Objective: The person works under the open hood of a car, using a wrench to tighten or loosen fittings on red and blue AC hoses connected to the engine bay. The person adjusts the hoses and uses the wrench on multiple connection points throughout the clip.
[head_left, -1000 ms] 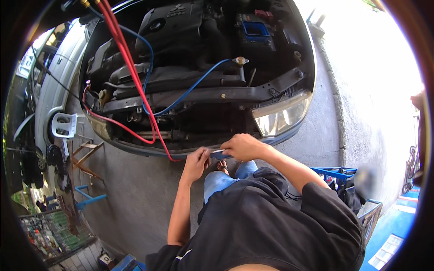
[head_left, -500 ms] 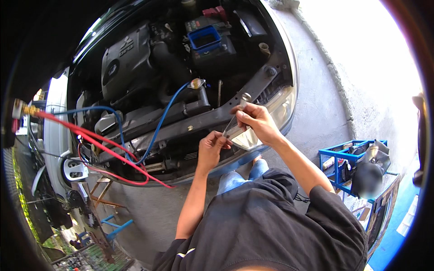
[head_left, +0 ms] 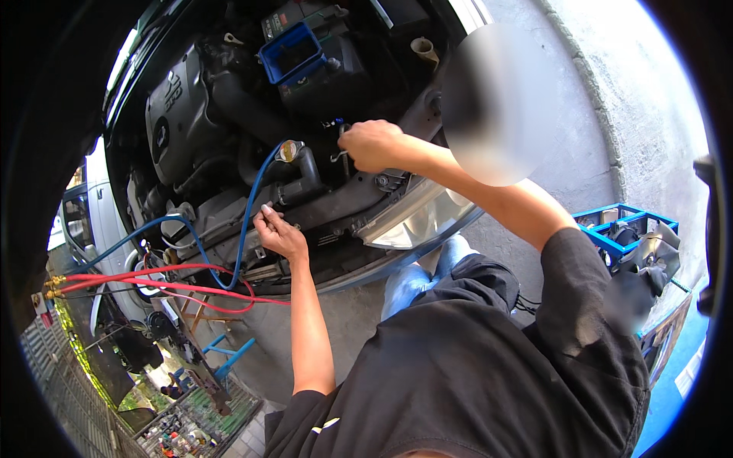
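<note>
My right hand (head_left: pixel 372 145) reaches into the engine bay behind the headlight (head_left: pixel 420 217), its fingers curled closed beside an upright metal rod. A small shiny bent piece of metal shows just below the fingers; whatever else is in the grip is hidden. My left hand (head_left: pixel 281 233) is over the front crossmember, with thumb and fingers drawn together. What it holds, if anything, cannot be made out. Between the two hands are a radiator cap (head_left: pixel 289 151) and a black hose (head_left: pixel 308 169). A blue hose (head_left: pixel 250 200) runs just left of my left hand.
A blue open tray (head_left: pixel 292 55) sits on the battery area, beside the engine cover (head_left: pixel 172 114). Red hoses (head_left: pixel 168 276) stretch across the left side. A blue-framed cart (head_left: pixel 622 229) with parts stands on the right, and blue metal legs (head_left: pixel 229 359) stand lower left.
Both hands were together at a shiny round-ended metal tool above the headlight. They have separated: the right went deeper into the engine bay, the left moved left. The view has shifted too.
</note>
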The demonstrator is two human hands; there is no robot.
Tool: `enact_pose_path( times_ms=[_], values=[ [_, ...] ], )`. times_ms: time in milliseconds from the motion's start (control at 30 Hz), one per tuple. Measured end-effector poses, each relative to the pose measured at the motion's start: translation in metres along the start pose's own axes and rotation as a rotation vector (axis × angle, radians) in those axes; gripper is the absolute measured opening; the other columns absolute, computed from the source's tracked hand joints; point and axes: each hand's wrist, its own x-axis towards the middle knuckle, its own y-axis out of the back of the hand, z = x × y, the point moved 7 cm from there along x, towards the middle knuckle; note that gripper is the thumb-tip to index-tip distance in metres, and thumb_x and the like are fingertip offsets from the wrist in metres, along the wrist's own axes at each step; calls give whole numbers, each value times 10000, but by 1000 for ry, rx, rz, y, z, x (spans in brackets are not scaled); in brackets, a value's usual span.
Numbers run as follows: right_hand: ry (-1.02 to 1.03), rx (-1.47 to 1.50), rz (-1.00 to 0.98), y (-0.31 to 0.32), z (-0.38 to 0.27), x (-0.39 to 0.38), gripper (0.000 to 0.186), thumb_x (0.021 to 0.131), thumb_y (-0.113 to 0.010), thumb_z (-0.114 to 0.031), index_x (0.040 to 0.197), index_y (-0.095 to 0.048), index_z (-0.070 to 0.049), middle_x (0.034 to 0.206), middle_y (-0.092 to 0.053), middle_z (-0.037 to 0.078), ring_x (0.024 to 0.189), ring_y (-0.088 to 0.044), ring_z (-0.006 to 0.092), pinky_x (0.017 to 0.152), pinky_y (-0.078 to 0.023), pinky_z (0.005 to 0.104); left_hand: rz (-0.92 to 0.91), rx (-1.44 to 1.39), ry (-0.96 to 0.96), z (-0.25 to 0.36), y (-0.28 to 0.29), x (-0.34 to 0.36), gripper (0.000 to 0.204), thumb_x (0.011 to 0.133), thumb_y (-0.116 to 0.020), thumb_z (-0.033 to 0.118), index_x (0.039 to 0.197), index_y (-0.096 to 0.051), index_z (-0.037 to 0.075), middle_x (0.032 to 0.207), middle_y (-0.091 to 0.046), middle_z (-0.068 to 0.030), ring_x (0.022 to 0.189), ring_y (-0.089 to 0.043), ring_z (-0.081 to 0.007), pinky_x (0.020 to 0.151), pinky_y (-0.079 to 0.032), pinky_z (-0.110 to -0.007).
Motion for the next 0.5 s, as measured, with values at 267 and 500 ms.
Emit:
enact_pose_path(
  times_ms=[267,500],
  values=[
    [155,0,-208,-37,-35,62,291,852,-690,-64,1117,-807,-35,1122,-784,177,1058,-760,344,842,-597,468,161,160,-279,-12,0,-1,256,1078,-627,206,973,-631,-27,800,-626,-64,706,-566,-127,629,-465,-301],
    [393,-310,-416,-66,-48,98,233,831,-657,-11,1016,-794,27,940,-786,182,839,-763,340,681,-581,471,-31,-73,-73,-19,-1,10,236,1030,-719,216,1049,-633,-3,881,-647,-18,760,-585,-96,686,-483,-259]
  ],
)
